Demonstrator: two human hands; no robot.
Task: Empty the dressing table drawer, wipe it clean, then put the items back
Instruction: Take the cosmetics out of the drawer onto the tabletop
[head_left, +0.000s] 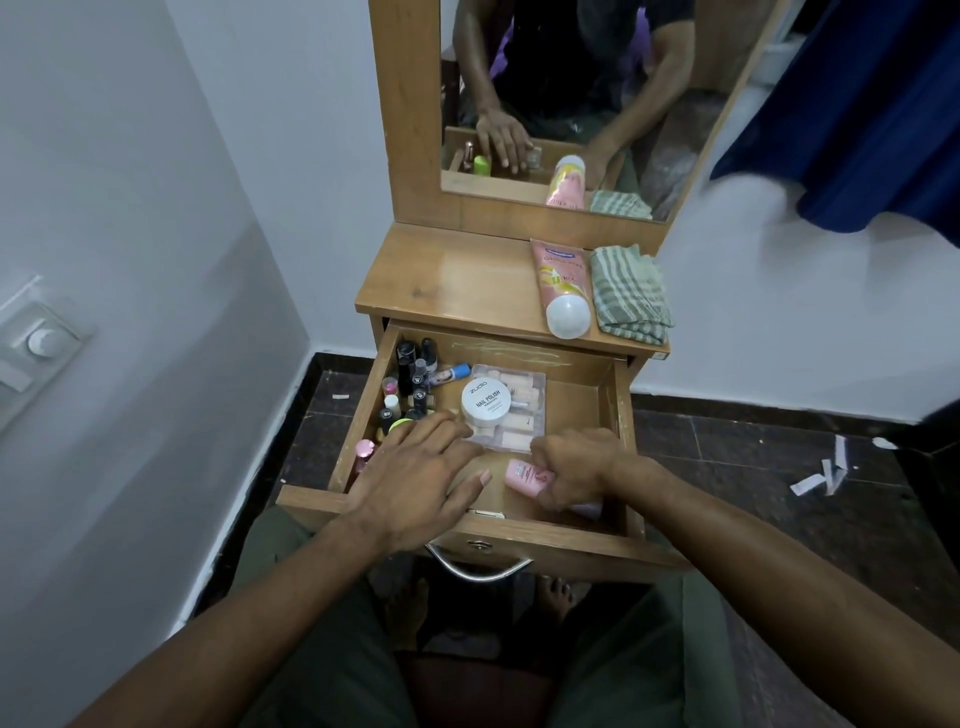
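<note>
A: From the head view, what are the hands doing?

B: The right hand (574, 470) is curled round a small pink bottle (527, 477) lying in the near right part of the open drawer (621, 410). The left hand (423, 475) lies flat with straight fingers over the near left of the drawer, holding nothing; its fingertips reach toward a clear packet (511, 410).

A: And what lies beyond the hands?

B: Just past the left hand's fingertips a white nail polish remover tub (484, 400) sits on that packet. To the left of the left hand, a cluster of little nail polish bottles (410, 384) stands crowded against the drawer's left wall. Farther off, on the bench (441, 280), a pink tube (561, 291) lies beside a folded striped cloth (631, 296).

A: So how far along?

B: Early, I'd judge. Most items are in the drawer and the cloth looks unused.

A: How will that pink bottle handle?

B: Probably light and stiff plastic, smooth enough to slip. Gripping round the middle of its body, as the right hand does, seems sound.

A: The rest?

B: The small bottles look like glass: fragile and easily toppled, so take them a few at a time by their caps or bodies. The packet should be light and flexible; lift the tub off first, or it may slide.
</note>
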